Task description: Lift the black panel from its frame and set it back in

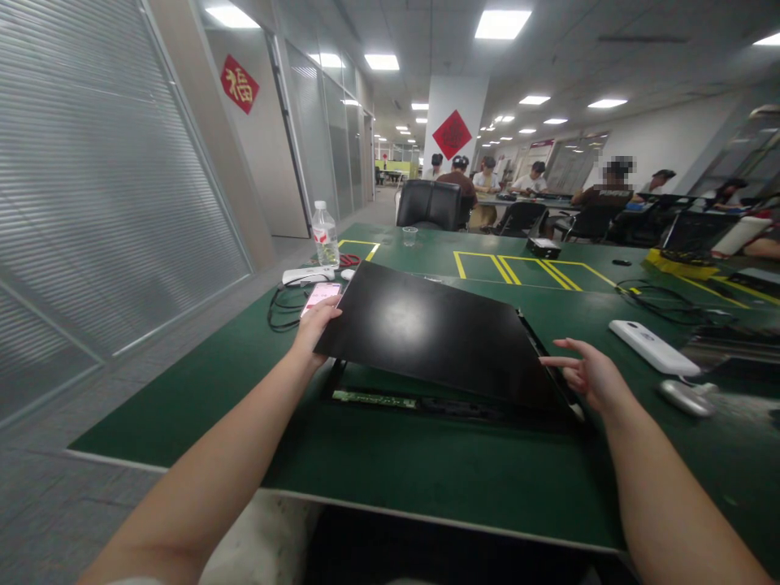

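Observation:
A flat black display panel [426, 333] is tilted over a dark frame [487, 410] on the green table, its left side raised. My left hand [314, 329] grips the panel's left edge, thumb on top and fingers beneath. A green circuit strip [374, 398] shows along the frame's near side, below the panel. At the panel's right edge is my right hand [585, 374], fingers apart and stretched toward the frame; its fingertips are at or just touching that edge. The far part of the frame is hidden under the panel.
On the green table [183, 406], a water bottle [325, 236], a phone [321, 298] and cables lie to the left. To the right are a white power bank [654, 347], a silver mouse-like object [687, 398] and black cables [664, 301]. Several people sit farther back.

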The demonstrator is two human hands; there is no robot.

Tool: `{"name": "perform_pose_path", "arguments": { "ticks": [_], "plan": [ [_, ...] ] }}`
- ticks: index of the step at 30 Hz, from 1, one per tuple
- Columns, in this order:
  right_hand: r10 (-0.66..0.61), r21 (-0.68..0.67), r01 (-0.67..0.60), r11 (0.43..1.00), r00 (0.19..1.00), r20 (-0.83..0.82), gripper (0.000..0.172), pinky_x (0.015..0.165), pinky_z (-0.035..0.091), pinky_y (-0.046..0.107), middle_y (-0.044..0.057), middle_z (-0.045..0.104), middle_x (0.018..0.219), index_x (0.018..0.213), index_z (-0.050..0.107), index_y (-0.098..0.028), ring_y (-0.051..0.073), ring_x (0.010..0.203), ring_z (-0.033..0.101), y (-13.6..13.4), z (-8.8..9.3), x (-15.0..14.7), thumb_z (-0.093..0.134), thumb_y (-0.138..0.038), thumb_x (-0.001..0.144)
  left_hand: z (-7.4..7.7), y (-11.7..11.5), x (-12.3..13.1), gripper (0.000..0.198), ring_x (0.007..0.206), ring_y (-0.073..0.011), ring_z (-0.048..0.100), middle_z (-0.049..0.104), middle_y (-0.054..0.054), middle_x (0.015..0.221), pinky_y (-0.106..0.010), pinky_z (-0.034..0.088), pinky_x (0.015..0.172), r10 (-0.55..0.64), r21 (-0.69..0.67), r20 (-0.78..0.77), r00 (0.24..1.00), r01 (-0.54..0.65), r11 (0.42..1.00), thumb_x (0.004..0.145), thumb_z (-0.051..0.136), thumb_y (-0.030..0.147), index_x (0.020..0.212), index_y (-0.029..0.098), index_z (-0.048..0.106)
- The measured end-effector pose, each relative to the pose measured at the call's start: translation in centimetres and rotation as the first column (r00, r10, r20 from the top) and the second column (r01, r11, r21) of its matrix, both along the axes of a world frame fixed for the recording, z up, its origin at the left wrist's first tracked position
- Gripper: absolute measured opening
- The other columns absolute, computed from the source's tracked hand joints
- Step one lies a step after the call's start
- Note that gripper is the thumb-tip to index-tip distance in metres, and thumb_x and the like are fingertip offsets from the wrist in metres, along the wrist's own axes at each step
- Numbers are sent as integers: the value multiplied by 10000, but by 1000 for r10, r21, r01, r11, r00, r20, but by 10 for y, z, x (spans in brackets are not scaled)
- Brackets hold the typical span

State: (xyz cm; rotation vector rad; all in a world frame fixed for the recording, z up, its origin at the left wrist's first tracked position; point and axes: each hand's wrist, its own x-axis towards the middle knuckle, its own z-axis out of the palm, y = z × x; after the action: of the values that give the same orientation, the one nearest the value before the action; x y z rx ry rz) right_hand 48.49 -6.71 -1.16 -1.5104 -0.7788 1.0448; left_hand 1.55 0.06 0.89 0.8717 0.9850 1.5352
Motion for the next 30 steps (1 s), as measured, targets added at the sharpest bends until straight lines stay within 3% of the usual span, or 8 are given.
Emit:
{"name": "perform_pose_path", "arguments": {
  "ticks": [9,15,21,30],
  "plan": [
    [-26,35,25,999,999,26,313,320,190,212,136,764,802,1083,560,-227,79,340,273,4,-9,9,594,-445,860,-10,9,-3,419,690,-233,662,710,-6,681,-318,503,645,-12,-25,-51,999,11,1000,477,722,198,896,189,723],
    [-43,24,42,999,999,28,275,330,182,206,151,761,786,1035,550,-225,75,344,266,3,-7,7,602,-423,851,-11,9,-4,373,627,-193,612,686,9,657,-296,477,612,13,-78,-110,994,-22,997,441,712,167,809,201,668],
    [-64,19,64,998,998,19,228,337,181,189,153,760,773,1013,549,-218,64,346,251,1,-2,1,579,-389,865,-14,12,-9,350,623,-204,628,685,-1,651,-294,477,582,-36,-88,-124,992,26,996,462,718,137,802,196,657],
    [-91,17,91,996,995,36,227,335,188,194,135,752,739,1006,555,-216,71,343,280,2,-4,1,595,-379,852,-5,1,1,338,549,-170,608,701,13,661,-270,461,515,-55,-122,-128,990,39,992,462,754,113,765,208,636]
  ]
}}
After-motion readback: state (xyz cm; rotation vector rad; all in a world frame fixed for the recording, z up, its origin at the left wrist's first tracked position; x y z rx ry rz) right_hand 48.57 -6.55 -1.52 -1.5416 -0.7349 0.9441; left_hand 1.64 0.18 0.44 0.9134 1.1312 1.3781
